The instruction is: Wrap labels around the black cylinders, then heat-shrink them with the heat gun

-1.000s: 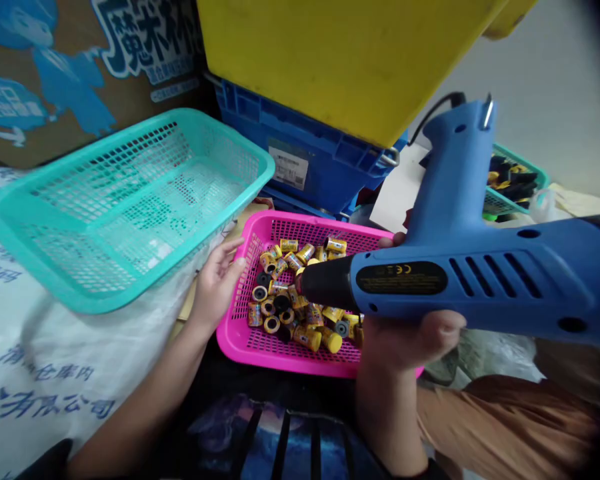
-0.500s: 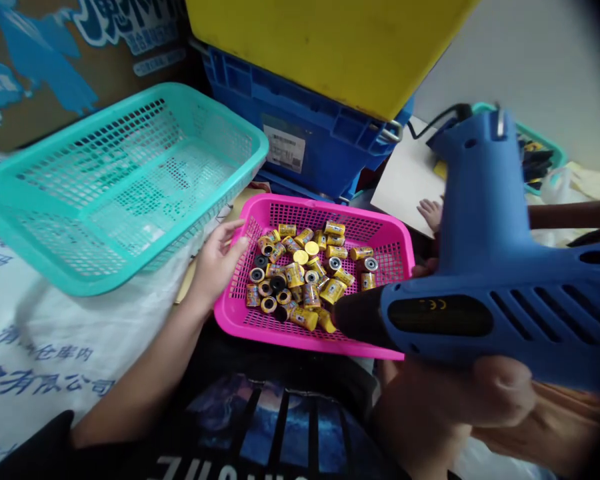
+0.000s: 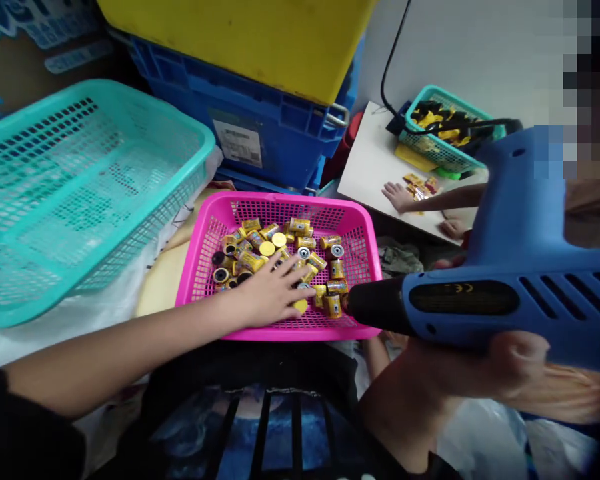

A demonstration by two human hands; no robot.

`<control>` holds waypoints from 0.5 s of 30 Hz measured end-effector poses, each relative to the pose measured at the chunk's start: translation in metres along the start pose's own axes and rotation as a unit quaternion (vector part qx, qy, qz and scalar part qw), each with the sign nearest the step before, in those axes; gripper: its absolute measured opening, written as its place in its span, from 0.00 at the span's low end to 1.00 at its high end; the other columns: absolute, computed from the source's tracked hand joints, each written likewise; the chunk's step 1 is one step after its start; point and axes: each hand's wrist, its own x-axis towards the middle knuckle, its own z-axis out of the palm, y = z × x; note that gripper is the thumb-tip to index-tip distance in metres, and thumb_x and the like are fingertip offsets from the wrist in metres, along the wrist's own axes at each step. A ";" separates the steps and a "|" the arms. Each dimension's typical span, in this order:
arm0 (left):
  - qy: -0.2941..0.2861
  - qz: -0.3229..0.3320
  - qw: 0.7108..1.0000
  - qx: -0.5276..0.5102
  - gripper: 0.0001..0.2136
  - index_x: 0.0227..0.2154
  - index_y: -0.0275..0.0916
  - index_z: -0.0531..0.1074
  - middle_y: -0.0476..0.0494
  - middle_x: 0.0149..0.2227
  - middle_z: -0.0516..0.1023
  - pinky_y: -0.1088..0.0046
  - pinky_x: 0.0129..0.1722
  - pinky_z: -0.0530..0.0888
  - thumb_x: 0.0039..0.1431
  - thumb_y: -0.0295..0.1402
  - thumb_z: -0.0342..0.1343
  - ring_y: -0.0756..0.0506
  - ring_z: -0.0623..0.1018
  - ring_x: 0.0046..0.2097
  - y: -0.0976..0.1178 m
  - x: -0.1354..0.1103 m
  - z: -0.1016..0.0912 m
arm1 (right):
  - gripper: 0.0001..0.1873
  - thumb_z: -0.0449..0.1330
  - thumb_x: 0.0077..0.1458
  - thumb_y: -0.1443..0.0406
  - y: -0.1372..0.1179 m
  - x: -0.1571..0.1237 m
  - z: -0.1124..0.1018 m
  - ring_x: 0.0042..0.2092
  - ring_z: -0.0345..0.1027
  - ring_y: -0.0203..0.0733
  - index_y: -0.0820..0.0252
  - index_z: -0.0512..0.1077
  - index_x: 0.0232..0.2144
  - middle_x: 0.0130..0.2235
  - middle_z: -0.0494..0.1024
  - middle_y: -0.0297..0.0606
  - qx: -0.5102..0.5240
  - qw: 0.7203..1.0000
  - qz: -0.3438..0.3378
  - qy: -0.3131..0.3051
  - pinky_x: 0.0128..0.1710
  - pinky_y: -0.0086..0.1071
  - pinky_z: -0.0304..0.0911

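Note:
My left hand is spread, palm down, over small yellow-wrapped cylinders in a pink mesh basket. Its fingers rest on some of them and hide others. Several cylinders show round openings or black ends; a few have plain yellow ends. My right hand is wrapped around a blue heat gun, partly hidden behind it. The gun's black nozzle points left, at the basket's right side, close to the cylinders there.
A large teal basket stands at left. Behind are a blue crate and a yellow box. At right, another person's hand lies on a white table beside a small teal basket of black and yellow pieces. A black cable hangs there.
My left hand has gone from the basket's left rim to the cylinders inside, and some have shifted. The view has turned right, showing more of the white table. The heat gun stays in my right hand.

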 end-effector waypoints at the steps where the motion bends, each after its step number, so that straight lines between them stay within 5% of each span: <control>1: 0.006 -0.018 1.000 0.021 0.20 0.57 0.48 0.67 0.41 0.64 0.63 0.45 0.62 0.55 0.64 0.45 0.49 0.32 0.59 0.66 -0.008 0.001 -0.003 | 0.25 0.51 0.48 0.48 0.001 0.001 0.002 0.40 0.73 0.53 0.63 0.72 0.34 0.36 0.74 0.40 0.011 1.000 -0.020 -0.006 0.31 0.47 0.73; 4: 0.047 -0.082 0.994 0.060 0.17 0.54 0.40 0.71 0.35 0.60 0.68 0.49 0.60 0.60 0.66 0.35 0.46 0.34 0.64 0.63 -0.024 0.000 -0.015 | 0.26 0.50 0.50 0.52 0.001 0.001 0.008 0.41 0.73 0.53 0.68 0.73 0.39 0.35 0.74 0.41 0.034 0.998 -0.036 -0.043 0.40 0.49 0.73; 8: 0.037 -0.074 0.996 0.036 0.20 0.56 0.39 0.67 0.35 0.61 0.66 0.54 0.55 0.69 0.61 0.26 0.47 0.36 0.69 0.59 -0.022 -0.009 -0.022 | 0.25 0.52 0.53 0.52 0.001 -0.005 0.012 0.49 0.72 0.54 0.68 0.74 0.40 0.40 0.75 0.44 0.041 0.998 -0.021 -0.046 0.50 0.49 0.70; 15: -0.024 -0.102 0.994 -0.042 0.13 0.46 0.39 0.75 0.35 0.53 0.74 0.51 0.55 0.70 0.62 0.33 0.50 0.35 0.72 0.55 -0.015 -0.038 -0.038 | 0.22 0.58 0.53 0.49 0.026 -0.014 0.001 0.54 0.69 0.51 0.60 0.72 0.42 0.47 0.75 0.43 0.028 0.996 -0.047 -0.073 0.53 0.49 0.69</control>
